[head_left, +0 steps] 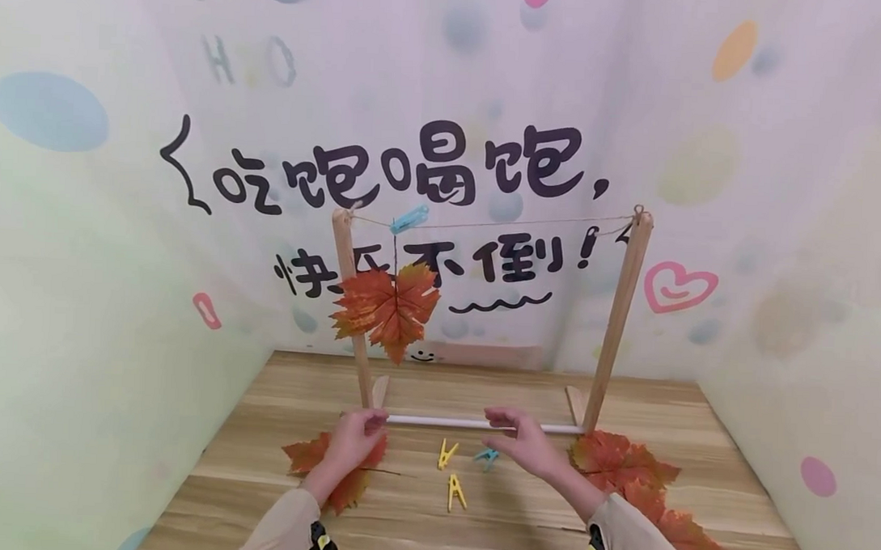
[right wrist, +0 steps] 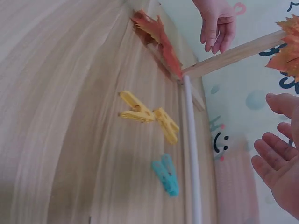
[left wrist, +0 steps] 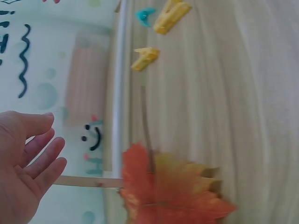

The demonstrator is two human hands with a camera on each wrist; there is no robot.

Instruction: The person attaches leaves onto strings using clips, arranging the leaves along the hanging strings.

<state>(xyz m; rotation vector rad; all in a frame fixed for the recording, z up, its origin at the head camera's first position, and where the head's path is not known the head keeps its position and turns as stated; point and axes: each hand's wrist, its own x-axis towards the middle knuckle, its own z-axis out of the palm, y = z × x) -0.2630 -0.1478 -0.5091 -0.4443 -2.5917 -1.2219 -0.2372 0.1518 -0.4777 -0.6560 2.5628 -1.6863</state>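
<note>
My left hand (head_left: pixel 356 440) hovers over the left maple leaf (head_left: pixel 309 455), its fingers relaxed and holding nothing. In the left wrist view that leaf (left wrist: pixel 177 196) lies on the table with its stem pointing toward the clothespins. My right hand (head_left: pixel 525 441), fingers loosely spread and empty, is above the table near a blue clothespin (head_left: pixel 488 455). Two yellow clothespins (head_left: pixel 456 494) lie between the hands. Behind them, a blue clothespin (head_left: pixel 410 219) on the string (head_left: pixel 515 224) holds up a hanging orange-red maple leaf (head_left: pixel 392 306) by its stem.
A wooden frame stands at the back, with a left post (head_left: pixel 347 247), a right post (head_left: pixel 617 322) and a white bottom rod (head_left: pixel 435 421). More maple leaves (head_left: pixel 623 467) overlap on the table (head_left: pixel 253 414) at right. A printed wall (head_left: pixel 447 81) rises behind.
</note>
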